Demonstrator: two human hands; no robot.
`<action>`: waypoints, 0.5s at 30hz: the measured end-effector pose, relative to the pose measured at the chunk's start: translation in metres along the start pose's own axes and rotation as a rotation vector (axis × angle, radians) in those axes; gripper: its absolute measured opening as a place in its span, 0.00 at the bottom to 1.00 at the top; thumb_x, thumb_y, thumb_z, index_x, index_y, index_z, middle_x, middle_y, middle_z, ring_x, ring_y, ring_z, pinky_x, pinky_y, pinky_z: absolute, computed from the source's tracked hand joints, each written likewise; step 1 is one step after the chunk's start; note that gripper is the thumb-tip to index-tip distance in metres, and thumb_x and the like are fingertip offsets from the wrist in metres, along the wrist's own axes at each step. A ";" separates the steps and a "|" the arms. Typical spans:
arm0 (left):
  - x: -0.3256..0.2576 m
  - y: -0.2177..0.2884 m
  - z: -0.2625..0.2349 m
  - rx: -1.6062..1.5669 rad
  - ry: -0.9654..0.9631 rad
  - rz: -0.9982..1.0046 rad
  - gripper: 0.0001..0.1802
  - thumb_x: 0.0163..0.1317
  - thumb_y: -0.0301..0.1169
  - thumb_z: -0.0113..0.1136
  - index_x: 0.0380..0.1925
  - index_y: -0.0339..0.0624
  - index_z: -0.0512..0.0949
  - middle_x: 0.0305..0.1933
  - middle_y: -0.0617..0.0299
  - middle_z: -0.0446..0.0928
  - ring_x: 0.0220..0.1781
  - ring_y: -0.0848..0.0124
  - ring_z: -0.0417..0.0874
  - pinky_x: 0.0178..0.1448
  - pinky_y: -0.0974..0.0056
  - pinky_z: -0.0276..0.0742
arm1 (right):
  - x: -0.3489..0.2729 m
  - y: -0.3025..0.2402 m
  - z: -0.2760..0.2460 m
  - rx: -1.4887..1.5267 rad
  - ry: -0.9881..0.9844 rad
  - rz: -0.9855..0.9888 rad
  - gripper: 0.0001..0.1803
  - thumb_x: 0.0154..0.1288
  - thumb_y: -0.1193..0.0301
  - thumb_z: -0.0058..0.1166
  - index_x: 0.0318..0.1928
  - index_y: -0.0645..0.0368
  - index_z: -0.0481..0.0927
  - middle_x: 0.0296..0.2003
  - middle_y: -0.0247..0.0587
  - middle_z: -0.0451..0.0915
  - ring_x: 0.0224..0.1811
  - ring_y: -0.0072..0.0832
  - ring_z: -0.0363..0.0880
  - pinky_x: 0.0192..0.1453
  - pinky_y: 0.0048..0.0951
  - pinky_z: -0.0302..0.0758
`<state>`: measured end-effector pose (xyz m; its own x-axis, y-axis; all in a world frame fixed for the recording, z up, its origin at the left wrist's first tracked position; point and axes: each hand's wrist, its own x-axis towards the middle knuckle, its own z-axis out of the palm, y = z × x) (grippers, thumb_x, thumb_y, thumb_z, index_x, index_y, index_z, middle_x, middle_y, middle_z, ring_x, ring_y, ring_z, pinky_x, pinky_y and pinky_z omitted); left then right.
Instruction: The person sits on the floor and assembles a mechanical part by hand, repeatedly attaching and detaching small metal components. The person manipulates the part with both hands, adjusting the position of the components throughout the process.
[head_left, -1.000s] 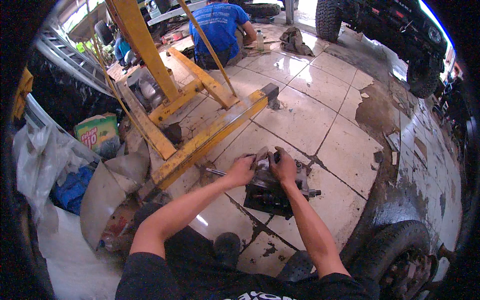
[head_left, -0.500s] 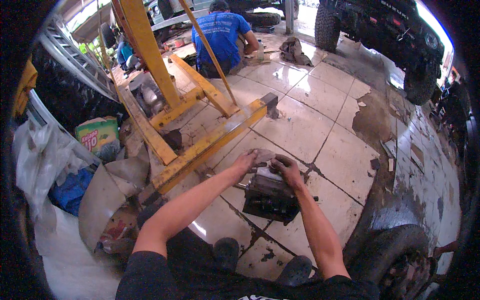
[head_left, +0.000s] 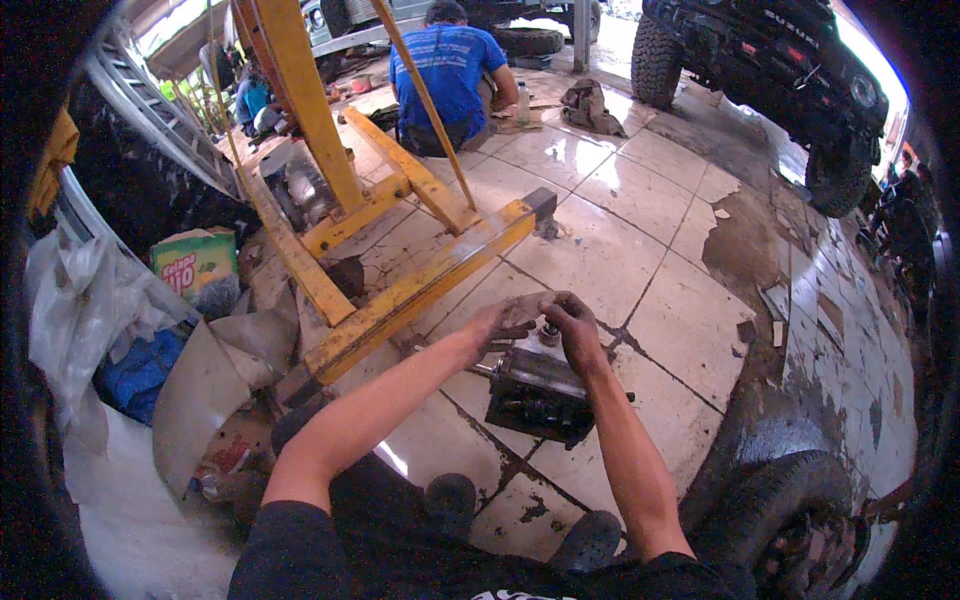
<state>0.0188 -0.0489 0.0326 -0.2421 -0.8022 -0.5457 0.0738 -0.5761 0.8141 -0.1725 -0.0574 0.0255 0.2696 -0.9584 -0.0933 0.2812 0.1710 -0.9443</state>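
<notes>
Head view: left hand (head_left: 507, 322) and right hand (head_left: 577, 325) rest with fingers curled closed over the top end of a greasy metal gearbox housing (head_left: 538, 393). It lies on the tiled floor (head_left: 620, 250), just beside a yellow hoist frame (head_left: 420, 280).

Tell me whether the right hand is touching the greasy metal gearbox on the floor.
Touching. The head view shows the right hand resting on the top end of the gearbox, no gap visible between them.

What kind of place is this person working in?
Most likely a vehicle repair workshop. A black off-road vehicle stands on the stained tiled floor, a yellow steel hoist frame sits close by, and both hands, left hand and right hand, rest on a greasy metal gear housing.
</notes>
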 end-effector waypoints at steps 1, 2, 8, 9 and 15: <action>-0.006 0.004 0.002 -0.048 0.002 -0.030 0.25 0.71 0.52 0.43 0.62 0.56 0.70 0.59 0.68 0.74 0.60 0.70 0.73 0.63 0.56 0.67 | 0.000 0.000 0.000 0.003 0.007 0.016 0.13 0.62 0.66 0.63 0.43 0.59 0.79 0.38 0.33 0.79 0.38 0.22 0.74 0.42 0.25 0.71; -0.009 0.005 0.002 -0.078 -0.022 0.048 0.26 0.70 0.52 0.44 0.63 0.56 0.69 0.60 0.68 0.74 0.60 0.69 0.73 0.64 0.56 0.67 | 0.003 0.002 0.002 0.007 0.006 0.030 0.13 0.62 0.65 0.62 0.43 0.59 0.79 0.38 0.33 0.79 0.38 0.21 0.74 0.42 0.25 0.70; -0.027 0.012 0.008 0.100 0.007 0.341 0.30 0.67 0.52 0.52 0.63 0.48 0.71 0.60 0.59 0.76 0.60 0.64 0.76 0.65 0.57 0.68 | 0.008 0.012 0.003 -0.102 0.010 0.044 0.20 0.59 0.55 0.66 0.39 0.58 0.80 0.30 0.29 0.79 0.27 0.20 0.71 0.30 0.23 0.68; -0.028 0.012 0.006 0.233 0.003 0.389 0.30 0.67 0.52 0.52 0.61 0.46 0.73 0.58 0.56 0.77 0.59 0.62 0.77 0.64 0.57 0.69 | 0.008 0.014 0.004 -0.105 0.009 0.035 0.20 0.59 0.54 0.66 0.38 0.59 0.81 0.29 0.29 0.79 0.26 0.20 0.71 0.30 0.24 0.68; -0.061 0.031 0.034 0.904 0.249 0.407 0.28 0.67 0.50 0.52 0.52 0.36 0.77 0.44 0.43 0.81 0.48 0.50 0.82 0.53 0.55 0.75 | 0.013 0.028 -0.012 -0.621 0.081 0.009 0.27 0.59 0.49 0.63 0.29 0.64 0.80 0.22 0.38 0.78 0.26 0.23 0.72 0.34 0.30 0.70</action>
<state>0.0026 -0.0128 0.0977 -0.1461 -0.9798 -0.1363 -0.6769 -0.0015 0.7361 -0.1720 -0.0676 -0.0058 0.1922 -0.9759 -0.1030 -0.3152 0.0380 -0.9483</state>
